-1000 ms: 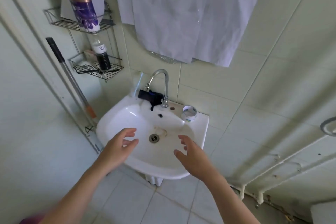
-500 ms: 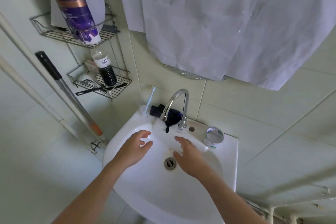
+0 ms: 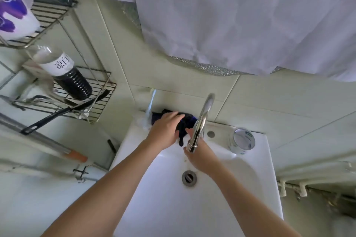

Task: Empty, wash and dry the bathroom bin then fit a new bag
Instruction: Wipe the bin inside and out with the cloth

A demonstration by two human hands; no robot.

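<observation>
Both hands reach over the sink [image 3: 258, 179] toward its back edge. Nearest, the right hand [image 3: 200, 157] hangs above the basin just under the tap [image 3: 201, 121] spout, empty as far as can be seen; its fingers point toward the back left corner, though the spout hides some of them, so how far they are spread cannot be told. Farther in, the left hand [image 3: 167, 130] lies on a dark cloth [image 3: 185, 121] — possibly gloves — bunched on the sink's back ledge beside the tap base. Its fingers rest fairly straight across the top of the cloth, not plainly curled round it.

That cloth lies with its long side along the back edge, from the back left corner toward the tap, and a dark end dangles over the rim between the two hands. The left hand is nearer and already touching; the right is just beside the dangling end.

A roll of tape [image 3: 242, 141] stands toward the sink's back right corner. The bin itself is not in view.
</observation>
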